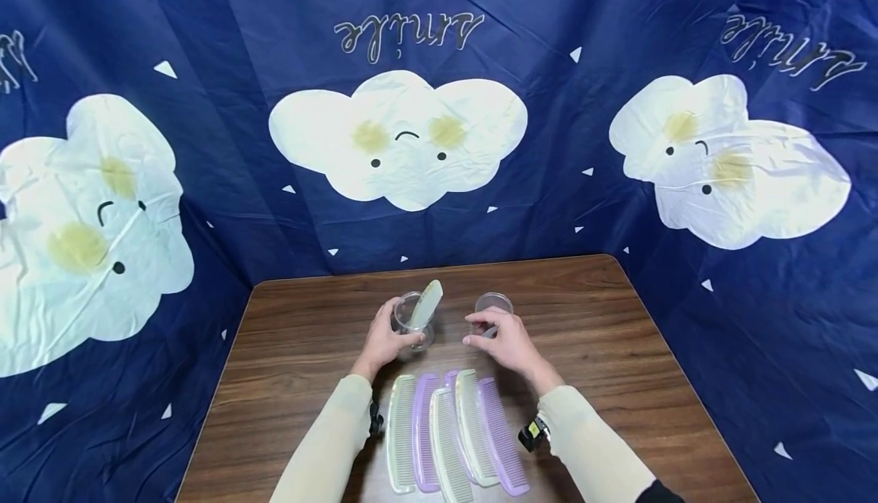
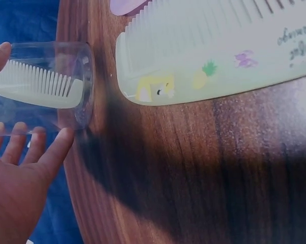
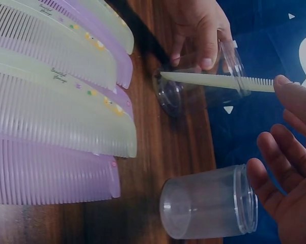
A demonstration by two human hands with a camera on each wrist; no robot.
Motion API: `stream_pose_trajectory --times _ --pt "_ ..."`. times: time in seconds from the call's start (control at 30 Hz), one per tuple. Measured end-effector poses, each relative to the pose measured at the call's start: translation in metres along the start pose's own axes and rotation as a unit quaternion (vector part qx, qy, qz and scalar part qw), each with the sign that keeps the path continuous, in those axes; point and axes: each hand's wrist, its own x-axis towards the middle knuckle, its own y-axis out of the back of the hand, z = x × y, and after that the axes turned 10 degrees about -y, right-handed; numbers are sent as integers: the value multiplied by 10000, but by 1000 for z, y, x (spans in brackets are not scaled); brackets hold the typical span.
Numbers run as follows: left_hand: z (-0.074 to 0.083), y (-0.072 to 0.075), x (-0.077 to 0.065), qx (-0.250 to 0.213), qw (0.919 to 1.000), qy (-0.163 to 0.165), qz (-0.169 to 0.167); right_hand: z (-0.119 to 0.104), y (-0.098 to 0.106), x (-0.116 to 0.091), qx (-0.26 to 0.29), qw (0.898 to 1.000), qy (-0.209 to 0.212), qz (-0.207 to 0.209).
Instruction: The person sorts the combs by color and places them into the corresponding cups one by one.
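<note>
Our left hand (image 1: 384, 340) is gripping a jar (image 1: 405, 309) holding a comb (image 1: 428, 303). Our relaxed right hand (image 1: 509, 344) is hovering beside another jar (image 3: 206, 206).

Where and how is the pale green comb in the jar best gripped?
Probably pinch the pale green comb across its flat faces at the upper end, coming from above right: that end leans rightward above the jar's rim, the wall of the jar encloses the lower part, and the left hand holds the jar.
</note>
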Motion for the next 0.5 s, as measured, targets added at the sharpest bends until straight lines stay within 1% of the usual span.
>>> stream_pose_trajectory --times 0.17,0.27,0.4,0.5 --pt "0 -2 -1 -89 9999 86 -9 8 -6 -6 -76 10000 20 -46" --pt "-1 -2 -2 -90 9999 114 23 11 -9 -9 32 9999 88 -124" --pt "-2 -2 -2 -88 9999 103 38 13 -12 -13 160 9996 47 -239" --pt "-1 -2 -2 -162 9998 113 15 15 -13 -15 49 9996 13 -285"
